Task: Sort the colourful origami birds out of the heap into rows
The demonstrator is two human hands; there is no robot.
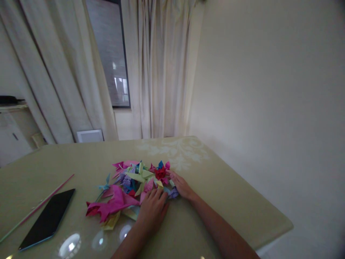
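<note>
A heap of folded paper origami pieces [142, 175] in pink, green, purple, red and blue lies on the table. My left hand [153, 205] rests at the near edge of the heap, its fingers stretched over the pink and yellow pieces. At the heap's right side, my right hand [181, 184] lies with extended fingers against a red folded flower [160, 173] and a purple piece [174, 193]. Neither hand grips a piece. On the left of the pile is a large magenta folded piece [115, 201], with a yellow one [111, 221] partly under it.
A black tablet or phone [48, 217] lies on the pale green table [221, 187] at the left. Beside it runs a thin pink and green stick [40, 205]. The wall [256, 108] borders the table's right side; curtains [164, 72] hang behind.
</note>
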